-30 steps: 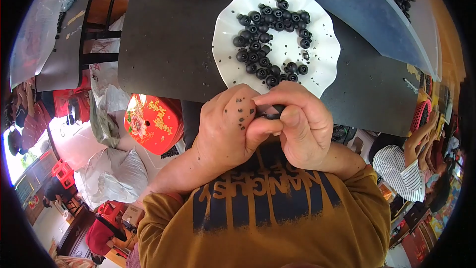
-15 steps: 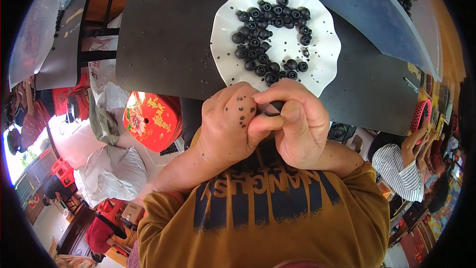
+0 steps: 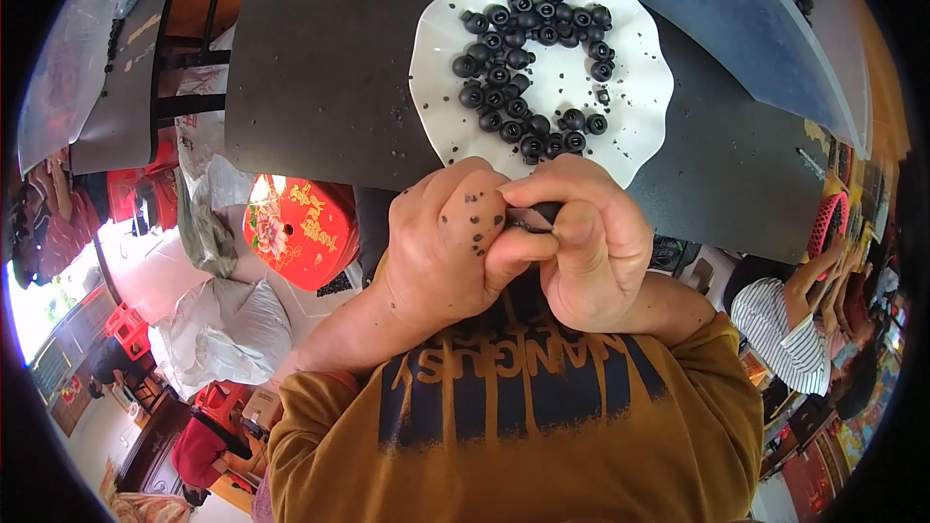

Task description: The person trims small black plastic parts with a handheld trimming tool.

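Both hands meet just off the near edge of a white, wavy-rimmed plate (image 3: 635,39). Between the fingertips is a small black rubbery piece (image 3: 544,210). My left hand (image 3: 441,237) is closed on its left end, with black crumbs stuck to the back of the hand. From the other side my right hand (image 3: 603,242) pinches it between thumb and forefinger. Fingers hide much of the piece. On the plate lie many small round black parts (image 3: 496,76) with ringed, open ends, plus scattered black crumbs.
Beneath the plate is a dark table (image 3: 320,68) sprinkled with crumbs. A translucent blue bin (image 3: 717,19) stands at the far right, with black parts behind its wall. Left of me are a red stool (image 3: 295,232) and a white sack (image 3: 223,334). Another person in stripes (image 3: 780,329) works at right.
My hands keep their grip on the black piece, which has turned slightly between the fingers. The view has shifted a little.
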### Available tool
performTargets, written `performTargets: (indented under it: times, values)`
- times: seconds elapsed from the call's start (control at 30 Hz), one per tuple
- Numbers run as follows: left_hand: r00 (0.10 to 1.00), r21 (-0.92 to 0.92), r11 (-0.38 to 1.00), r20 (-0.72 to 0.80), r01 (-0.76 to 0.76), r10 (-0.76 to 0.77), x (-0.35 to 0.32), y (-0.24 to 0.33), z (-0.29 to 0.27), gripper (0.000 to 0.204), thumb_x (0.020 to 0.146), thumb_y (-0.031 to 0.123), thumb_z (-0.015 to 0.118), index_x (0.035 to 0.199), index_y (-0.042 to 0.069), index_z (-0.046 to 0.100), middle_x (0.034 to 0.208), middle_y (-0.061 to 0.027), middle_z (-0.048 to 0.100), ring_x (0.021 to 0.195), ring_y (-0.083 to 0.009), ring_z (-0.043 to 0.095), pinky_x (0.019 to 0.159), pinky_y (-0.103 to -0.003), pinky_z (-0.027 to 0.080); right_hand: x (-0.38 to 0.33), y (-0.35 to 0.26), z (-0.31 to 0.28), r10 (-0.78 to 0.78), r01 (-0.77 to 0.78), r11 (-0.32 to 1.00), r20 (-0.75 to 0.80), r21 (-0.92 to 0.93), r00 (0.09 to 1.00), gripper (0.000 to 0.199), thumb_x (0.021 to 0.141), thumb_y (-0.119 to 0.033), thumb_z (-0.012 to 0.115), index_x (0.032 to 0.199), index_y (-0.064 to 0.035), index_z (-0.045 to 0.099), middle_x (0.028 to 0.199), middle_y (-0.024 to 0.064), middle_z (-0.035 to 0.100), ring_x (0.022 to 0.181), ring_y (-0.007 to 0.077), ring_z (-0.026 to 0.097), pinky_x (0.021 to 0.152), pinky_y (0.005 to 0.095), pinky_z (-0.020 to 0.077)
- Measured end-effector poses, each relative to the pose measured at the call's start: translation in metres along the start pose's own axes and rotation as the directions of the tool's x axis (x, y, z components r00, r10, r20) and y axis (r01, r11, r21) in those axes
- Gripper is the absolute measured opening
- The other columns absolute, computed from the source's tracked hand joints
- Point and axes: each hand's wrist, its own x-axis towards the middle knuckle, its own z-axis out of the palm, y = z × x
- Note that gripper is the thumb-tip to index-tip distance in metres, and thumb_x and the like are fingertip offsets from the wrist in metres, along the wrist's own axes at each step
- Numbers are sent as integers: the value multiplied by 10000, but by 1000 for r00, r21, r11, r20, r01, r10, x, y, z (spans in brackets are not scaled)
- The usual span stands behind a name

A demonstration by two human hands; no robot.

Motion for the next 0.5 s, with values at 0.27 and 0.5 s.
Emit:
performTargets:
  times: [0.27, 0.5]
  values:
    - [999, 49, 998, -30, 32, -31, -2, 1, 4, 421, 773, 460, 573, 708, 60, 461, 609, -62, 440, 472, -230, 470, 400, -316, 389, 1, 4, 1, -19, 18, 998, -16, -66, 1000, 237, 915, -140, 452, 1031, 44, 547, 746, 51, 545, 633, 85, 553, 602, 179, 421]
    - [998, -103, 993, 0, 55, -56, -4, -4, -9, 458, 769, 488, 566, 701, 47, 461, 598, -64, 453, 481, -233, 478, 418, -314, 387, 7, -4, 10, 86, -72, 983, -77, 172, 993, 231, 908, -143, 472, 1021, 39, 560, 776, 41, 530, 661, 60, 510, 574, 177, 396]
